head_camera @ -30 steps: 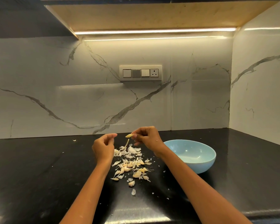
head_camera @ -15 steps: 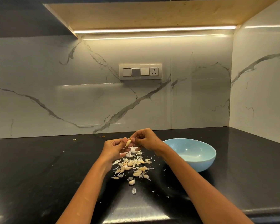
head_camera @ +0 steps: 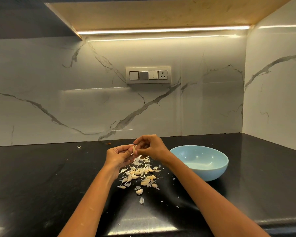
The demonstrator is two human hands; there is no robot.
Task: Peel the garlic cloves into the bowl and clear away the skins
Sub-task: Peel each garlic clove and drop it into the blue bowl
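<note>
One light blue bowl on the black counter. Left of it, two hands, left hand and right hand, both pinch one garlic clove above the pile of cloves and skins, too tangled to count. One switch panel on the wall behind the bowl.

Black counter bears blue bowl, garlic cloves and skins.

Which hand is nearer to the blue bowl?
Right. The right hand is just left of the blue bowl; the left hand is farther left, beyond it.

Glossy light-blue bowl on a polished black stone counter, papery garlic skins scattered.
</note>
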